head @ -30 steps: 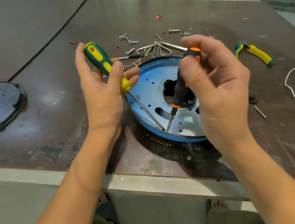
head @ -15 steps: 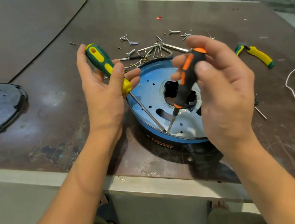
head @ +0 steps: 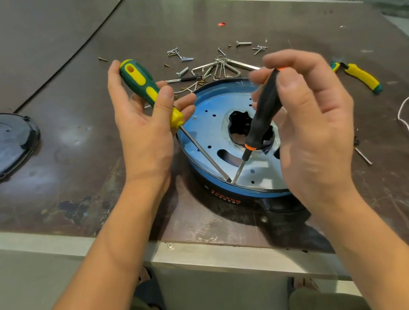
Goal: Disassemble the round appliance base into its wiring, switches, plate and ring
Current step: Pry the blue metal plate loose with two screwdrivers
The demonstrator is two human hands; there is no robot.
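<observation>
The round appliance base sits near the front edge of the table. Both tips meet at the near rim of its blue plate, seemingly in the seam, though that is hard to see. The left hand grips the green-yellow screwdriver and the right hand pinches the black screwdriver. Lever gently, alternating sides, without scattering the loose screws beyond.

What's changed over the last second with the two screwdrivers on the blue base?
The right hand has rolled the black screwdriver between its fingers: its orange stripe has turned out of sight. The left hand holds the green-yellow screwdriver as before; both tips stay at the near edge of the blue plate.
</observation>
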